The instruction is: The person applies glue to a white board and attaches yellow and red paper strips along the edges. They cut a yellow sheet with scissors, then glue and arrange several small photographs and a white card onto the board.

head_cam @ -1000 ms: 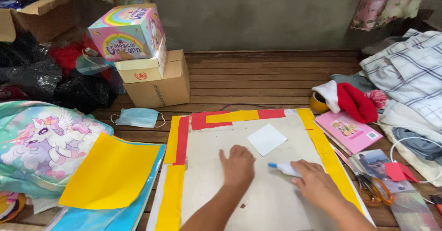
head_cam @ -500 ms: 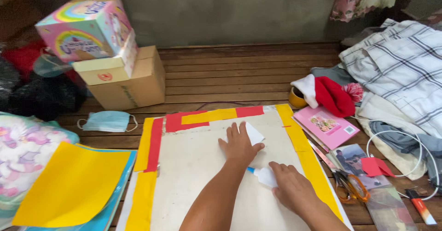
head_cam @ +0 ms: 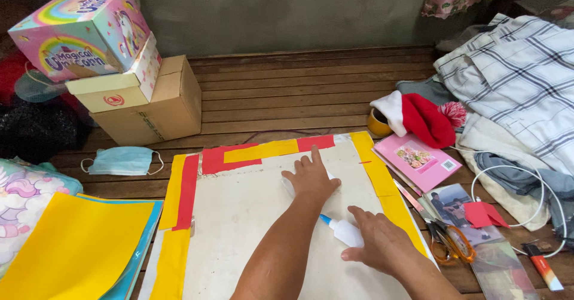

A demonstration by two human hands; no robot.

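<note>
My left hand (head_cam: pixel 311 179) lies flat on a small white paper square (head_cam: pixel 288 186), fingers together and pressed down, so only slivers of the square show at the hand's edges. It sits on the upper middle of the pale board (head_cam: pixel 239 228), just below the top border, and the flat palm reads to me as pinning it so it bonds and cannot slide.

My right hand (head_cam: pixel 376 246) rests lower on the board, fingers curled around a white glue bottle (head_cam: pixel 344 231) with a blue tip (head_cam: pixel 324 219). The bottle lies low with the tip pointing toward the left hand, near but not touching it, handy without dripping on the square.

Around the board runs a border of yellow strips (head_cam: pixel 170 183) and red strips (head_cam: pixel 186 192).

Off the right edge lie orange-handled scissors (head_cam: pixel 448 243), a pink booklet (head_cam: pixel 418 161) and a red scrap (head_cam: pixel 483 213), all within reach. A red and white hat (head_cam: pixel 421 118) sits beyond them.

To the left, a yellow sheet (head_cam: pixel 72 246) lies beside the board, a blue face mask (head_cam: pixel 119 159) lies behind it, and 3 stacked boxes (head_cam: pixel 143 106) stand at the back.
</note>
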